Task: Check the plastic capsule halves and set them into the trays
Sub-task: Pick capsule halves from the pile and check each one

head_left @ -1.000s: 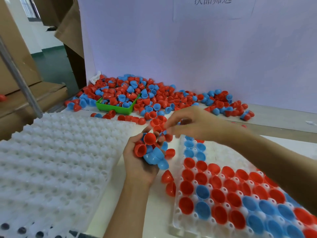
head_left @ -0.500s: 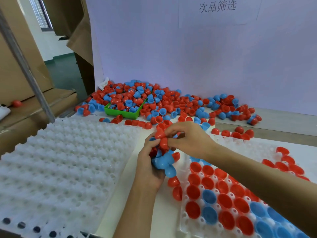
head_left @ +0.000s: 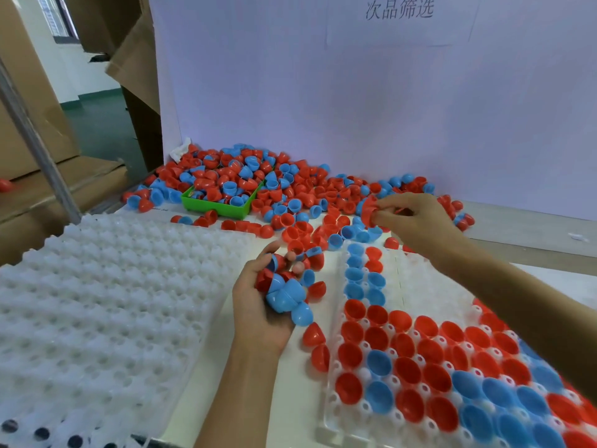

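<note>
- The left hand (head_left: 258,305) cups a heap of red and blue halves (head_left: 286,291) above the counter (head_left: 300,383), between the two trays.
- The right hand (head_left: 416,218) pinches a red half (head_left: 368,210) at the near edge of the loose pile (head_left: 290,192).
- The right tray (head_left: 429,292) is partly filled with halves, open side up.
- The left tray (head_left: 106,302) holds none.
- A green bin (head_left: 219,206) sits in the pile.
</note>
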